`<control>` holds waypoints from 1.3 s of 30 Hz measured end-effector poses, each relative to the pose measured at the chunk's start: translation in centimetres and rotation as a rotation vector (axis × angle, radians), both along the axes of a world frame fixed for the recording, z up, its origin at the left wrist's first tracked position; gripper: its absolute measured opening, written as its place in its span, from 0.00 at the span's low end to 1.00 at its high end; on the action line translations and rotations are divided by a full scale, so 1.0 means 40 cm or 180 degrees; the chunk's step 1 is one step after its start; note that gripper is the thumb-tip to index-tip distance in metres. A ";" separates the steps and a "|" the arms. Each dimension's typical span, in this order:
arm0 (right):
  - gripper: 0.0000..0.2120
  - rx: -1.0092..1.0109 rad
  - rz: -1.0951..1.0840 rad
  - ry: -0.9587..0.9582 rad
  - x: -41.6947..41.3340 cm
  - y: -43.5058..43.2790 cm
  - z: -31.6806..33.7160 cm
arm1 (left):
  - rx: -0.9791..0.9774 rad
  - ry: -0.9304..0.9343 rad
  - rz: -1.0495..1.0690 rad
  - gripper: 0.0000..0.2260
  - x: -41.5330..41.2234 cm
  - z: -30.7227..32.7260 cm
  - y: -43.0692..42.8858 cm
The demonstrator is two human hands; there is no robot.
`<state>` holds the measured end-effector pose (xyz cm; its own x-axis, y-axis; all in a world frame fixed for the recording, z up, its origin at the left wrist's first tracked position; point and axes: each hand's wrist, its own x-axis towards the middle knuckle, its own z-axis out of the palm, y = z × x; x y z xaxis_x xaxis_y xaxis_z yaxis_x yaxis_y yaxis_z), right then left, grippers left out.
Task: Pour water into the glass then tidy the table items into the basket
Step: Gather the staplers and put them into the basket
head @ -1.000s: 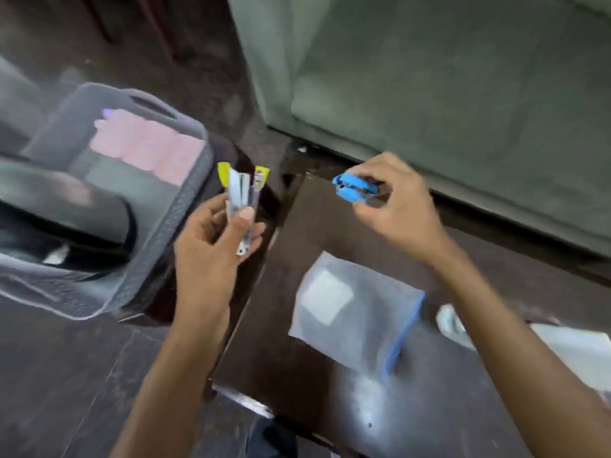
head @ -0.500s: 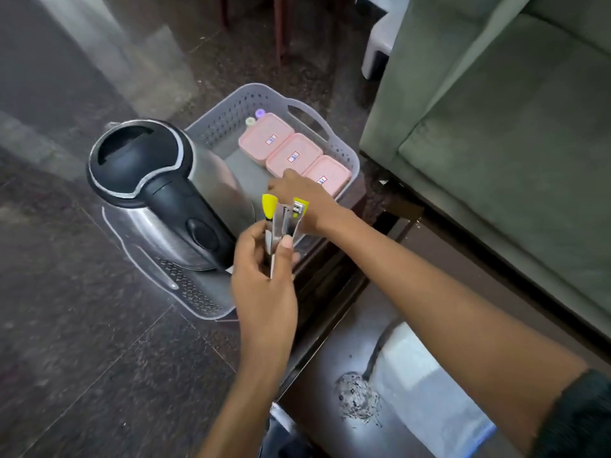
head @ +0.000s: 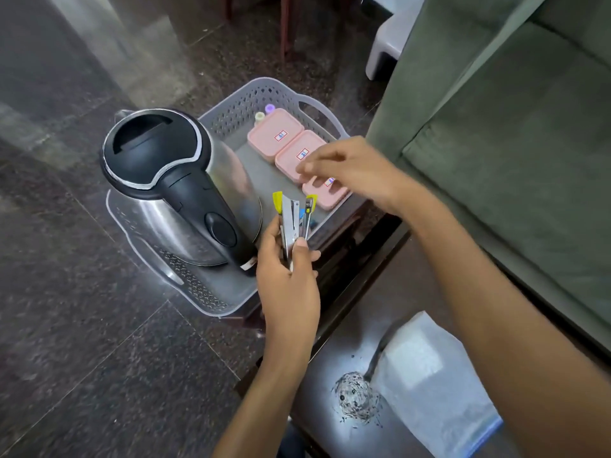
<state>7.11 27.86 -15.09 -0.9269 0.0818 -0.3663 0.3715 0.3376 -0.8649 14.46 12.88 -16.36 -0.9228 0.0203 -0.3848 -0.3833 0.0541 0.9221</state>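
Observation:
A grey perforated basket (head: 274, 85) stands on a low stool beside the dark table (head: 334, 352). It holds a steel kettle with a black lid and handle (head: 172, 180) and three pink lidded boxes (head: 276, 135). My left hand (head: 287, 285) grips a bunch of metal staplers with yellow ends (head: 292, 223), upright over the basket's near right edge. A sliver of a blue thing (head: 301, 214) shows just behind them, low in the basket. My right hand (head: 353, 170) hovers blurred above the pink boxes, fingers loose, with nothing seen in it.
Two small bottles with purple and pale yellow caps (head: 264, 112) stand at the basket's far side. A clear zip bag with a blue strip (head: 429, 385) lies on the table. A green sofa (head: 512, 143) fills the right; a white stool (head: 385, 44) stands behind it.
The view swung from the table to the basket. My right hand carried the blue clip over the basket and now shows nothing in it. My left hand keeps the staplers.

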 end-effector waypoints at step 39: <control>0.11 0.3203 0.1501 0.0026 -0.049 -0.101 -0.148 | 0.0131 -0.0024 0.0225 0.33 -0.041 -0.017 0.039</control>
<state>5.13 23.82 -21.00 -0.9455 -0.0230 -0.3247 0.0166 0.9928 -0.1187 12.83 14.43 -17.03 -0.9196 -0.0289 -0.3918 -0.3916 -0.0113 0.9200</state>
